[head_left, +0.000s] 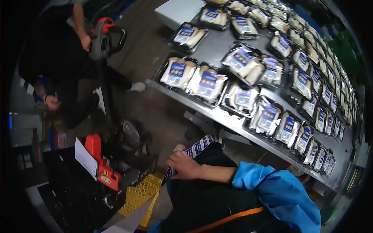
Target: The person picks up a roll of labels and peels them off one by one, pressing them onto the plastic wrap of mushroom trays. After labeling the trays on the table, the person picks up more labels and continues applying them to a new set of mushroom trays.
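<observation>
My right hand [182,165], at the end of a rolled-up blue sleeve, is closed on a strip of labels [199,146] with blue-and-white printing. The strip runs through my fingers: one end sticks up toward the table edge and the other hangs below the hand. My left hand is not in view; only a bit of blue cloth shows at the bottom edge. Up and to the right, film-wrapped black trays of pale mushrooms [208,83] stand in rows on a metal table [217,112]. Many trays carry blue-and-white labels.
A co-worker in dark clothes [54,46] stands at left beside a pallet-jack handle [103,39]. Below are a black machine [74,190] with red parts [107,174], a yellow plastic grid [140,194] and a white sheet [132,219]. A white box [178,13] adjoins the table's far corner.
</observation>
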### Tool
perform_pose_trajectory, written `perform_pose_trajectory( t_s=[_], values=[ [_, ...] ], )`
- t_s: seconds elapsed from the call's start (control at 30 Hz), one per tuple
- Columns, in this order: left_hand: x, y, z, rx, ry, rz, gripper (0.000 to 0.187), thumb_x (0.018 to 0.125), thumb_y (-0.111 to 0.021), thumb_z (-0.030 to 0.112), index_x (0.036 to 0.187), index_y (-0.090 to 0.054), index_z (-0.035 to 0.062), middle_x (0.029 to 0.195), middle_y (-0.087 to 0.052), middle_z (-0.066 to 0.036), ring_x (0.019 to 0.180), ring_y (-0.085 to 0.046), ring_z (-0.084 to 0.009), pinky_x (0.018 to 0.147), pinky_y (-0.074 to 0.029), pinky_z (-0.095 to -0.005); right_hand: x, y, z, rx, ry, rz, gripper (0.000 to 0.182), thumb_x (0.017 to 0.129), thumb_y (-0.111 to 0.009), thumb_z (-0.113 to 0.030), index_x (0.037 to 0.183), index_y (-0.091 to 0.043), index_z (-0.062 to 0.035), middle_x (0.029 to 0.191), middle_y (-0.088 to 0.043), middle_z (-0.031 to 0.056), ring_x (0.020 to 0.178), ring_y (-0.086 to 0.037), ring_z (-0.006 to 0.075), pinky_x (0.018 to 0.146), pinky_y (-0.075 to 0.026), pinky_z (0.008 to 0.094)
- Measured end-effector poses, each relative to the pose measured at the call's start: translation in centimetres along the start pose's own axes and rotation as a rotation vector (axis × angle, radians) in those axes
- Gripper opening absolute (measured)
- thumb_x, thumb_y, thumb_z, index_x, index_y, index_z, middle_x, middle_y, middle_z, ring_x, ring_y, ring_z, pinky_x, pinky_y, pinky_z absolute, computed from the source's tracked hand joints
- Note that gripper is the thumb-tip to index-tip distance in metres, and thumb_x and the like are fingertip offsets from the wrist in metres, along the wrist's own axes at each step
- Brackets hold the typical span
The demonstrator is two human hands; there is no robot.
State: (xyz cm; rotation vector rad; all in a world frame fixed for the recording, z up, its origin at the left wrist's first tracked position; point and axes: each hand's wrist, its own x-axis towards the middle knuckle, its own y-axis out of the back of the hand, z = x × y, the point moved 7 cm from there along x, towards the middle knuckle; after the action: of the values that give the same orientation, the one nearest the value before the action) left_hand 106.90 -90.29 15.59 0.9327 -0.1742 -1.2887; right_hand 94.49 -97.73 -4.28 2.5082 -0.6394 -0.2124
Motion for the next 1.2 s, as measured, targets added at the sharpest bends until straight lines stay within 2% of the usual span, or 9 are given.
perform_pose_trajectory(
  t_s=[0.13,0.2,0.47,0.53,0.63,0.73,0.8,0.97,1.2],
  values=[
    [0.8,8.3,-5.8,-0.001,0.098,0.158,0.055,0.062,-0.068,-0.003,0.113,-0.052,-0.0072,0.128,-0.039,-0.014,0.092,-0.058,-0.0189,0.074,-0.049,-0.0315,5.0,-5.7,0.1,0.138,0.002,-0.1,0.032,0.068,-0.069,-0.021,0.095,-0.055,-0.0096,0.089,-0.057,0.0086,0.092,-0.051,0.0275,0.076,-0.042,0.0378],
    [2.3,11.6,-8.1,-0.015,0.102,0.2,0.057,0.06,-0.068,-0.003,0.114,-0.051,-0.0076,0.131,-0.037,-0.014,0.093,-0.058,-0.0188,0.075,-0.05,-0.0313,10.1,-1.2,-4.0,0.53,-0.03,0.252,0.022,0.072,-0.066,-0.018,0.088,-0.055,-0.0075,0.075,-0.055,0.0105,0.08,-0.053,0.0285,0.067,-0.044,0.0362],
    [10.7,12.8,-5.5,-0.282,-0.385,-0.202,0.05,0.062,-0.074,0.013,0.104,-0.054,-0.0052,0.109,-0.048,-0.012,0.083,-0.058,-0.0179,0.072,-0.048,-0.0285,19.9,5.3,-21.3,0.577,0.623,0.115,0.019,0.079,-0.06,-0.012,0.094,-0.054,-0.0042,0.093,-0.052,0.0087,0.086,-0.054,0.0274,0.071,-0.043,0.0351],
    [13.3,15.3,-4.1,-0.421,-0.513,-0.186,0.048,0.064,-0.076,0.02,0.1,-0.055,-0.0039,0.098,-0.054,-0.012,0.079,-0.058,-0.0177,0.071,-0.047,-0.0275,20.1,9.9,-20.8,0.348,0.8,0.457,0.05,0.07,-0.071,-0.017,0.113,-0.05,-0.0021,0.113,-0.05,0.0136,0.101,-0.051,0.0268,0.082,-0.042,0.0364],
    [18.4,19.2,-4.8,-0.647,-0.57,0.039,0.042,0.068,-0.075,0.027,0.091,-0.055,-0.0019,0.084,-0.059,-0.011,0.071,-0.056,-0.0162,0.066,-0.045,-0.025,22.8,13.8,-15.4,0.582,0.473,0.459,0.12,0.05,-0.086,-0.027,0.138,-0.01,0.0016,0.136,-0.027,0.0219,0.126,-0.031,0.0289,0.1,-0.028,0.0368],
    [23.2,22.5,-2.1,-0.787,-0.647,0.317,0.034,0.074,-0.071,0.028,0.081,-0.05,0.0013,0.077,-0.054,-0.009,0.066,-0.05,-0.014,0.062,-0.041,-0.0243,27.9,7.7,-9.5,0.838,0.113,-0.024,0.092,0.067,-0.075,-0.02,0.138,-0.018,-0.0039,0.133,-0.035,0.0185,0.124,-0.036,0.0268,0.101,-0.026,0.0364],
    [25.4,25.0,1.7,-0.652,-0.662,0.578,0.028,0.083,-0.059,0.029,0.086,-0.047,0.0038,0.082,-0.049,-0.009,0.078,-0.047,-0.0164,0.073,-0.041,-0.03,30.2,6.2,-5.9,0.207,0.114,0.014,0.065,0.076,-0.064,-0.015,0.132,-0.033,-0.0059,0.123,-0.047,0.0159,0.116,-0.042,0.029,0.098,-0.031,0.0361],
    [34.7,32.8,12.4,0.344,-1.08,1.39,0.047,0.088,-0.047,0.013,0.13,-0.035,-0.0032,0.117,-0.049,-0.016,0.097,-0.05,-0.0204,0.085,-0.041,-0.0314,34.2,8.3,5.1,0.441,-0.107,0.279,0.041,0.08,-0.059,-0.013,0.118,-0.049,-0.0024,0.108,-0.057,0.0163,0.101,-0.054,0.0309,0.086,-0.044,0.0356],
    [54.0,44.8,29.2,0.595,-1.204,1.33,0.06,0.079,-0.056,0.012,0.132,-0.032,-0.0008,0.125,-0.043,-0.015,0.105,-0.047,-0.0197,0.087,-0.04,-0.0303,39.5,15.3,11.1,0.484,-0.382,0.125,0.046,0.077,-0.057,-0.017,0.121,-0.048,-0.0047,0.114,-0.055,0.0176,0.109,-0.05,0.0322,0.092,-0.04,0.0365]
  ],
)
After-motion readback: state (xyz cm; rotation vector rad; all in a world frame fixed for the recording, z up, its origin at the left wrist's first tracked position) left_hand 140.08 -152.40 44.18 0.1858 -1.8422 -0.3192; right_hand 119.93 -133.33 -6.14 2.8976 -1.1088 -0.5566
